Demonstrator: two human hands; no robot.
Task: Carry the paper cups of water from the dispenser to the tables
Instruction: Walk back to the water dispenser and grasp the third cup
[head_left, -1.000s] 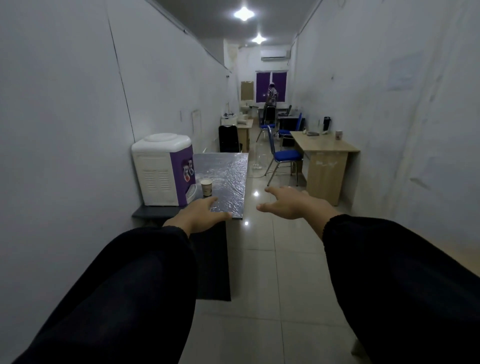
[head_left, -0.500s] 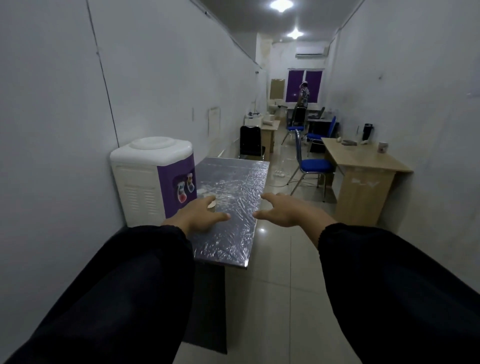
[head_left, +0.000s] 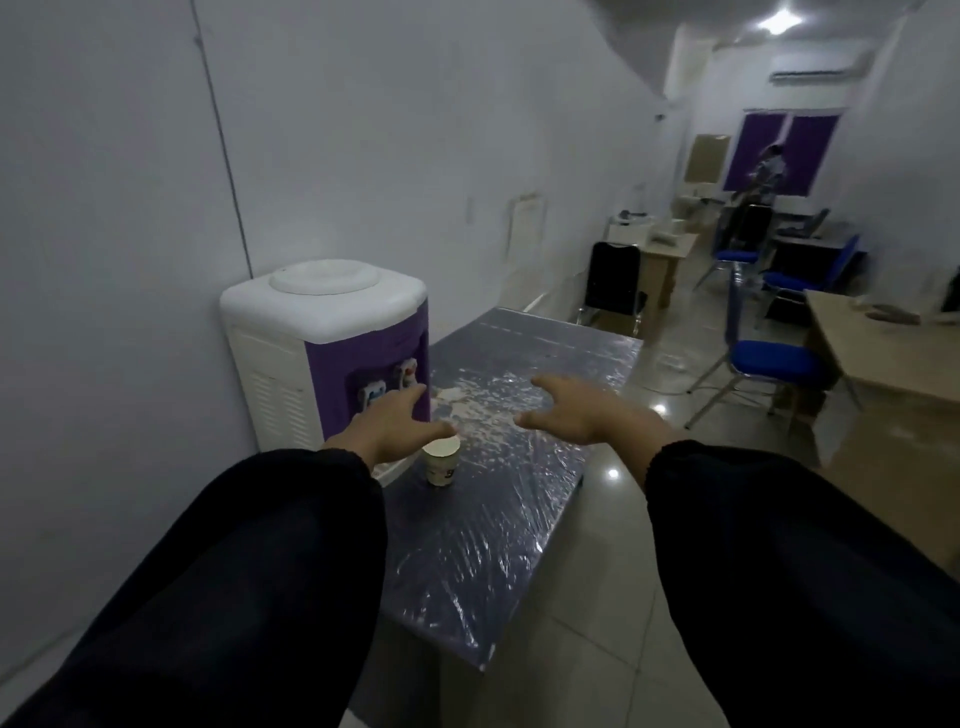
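A white and purple water dispenser (head_left: 322, 343) stands at the left end of a low table wrapped in shiny plastic film (head_left: 498, 519). One paper cup (head_left: 441, 461) stands upright on the table just in front of the dispenser. My left hand (head_left: 395, 427) hovers open just above and left of the cup, fingers spread near the two taps. My right hand (head_left: 576, 410) is open over the middle of the table, holding nothing. Both arms are in black sleeves.
A wooden desk (head_left: 893, 374) stands at the right with a blue chair (head_left: 774, 358) beside it. A black chair (head_left: 613, 283) and more desks and blue chairs stand farther back, where a person (head_left: 769, 171) is by the purple window. Tiled floor runs between the tables.
I have moved closer to the dispenser table and the view has turned left. Both hands are now over the table, and the cup shows below my left hand.
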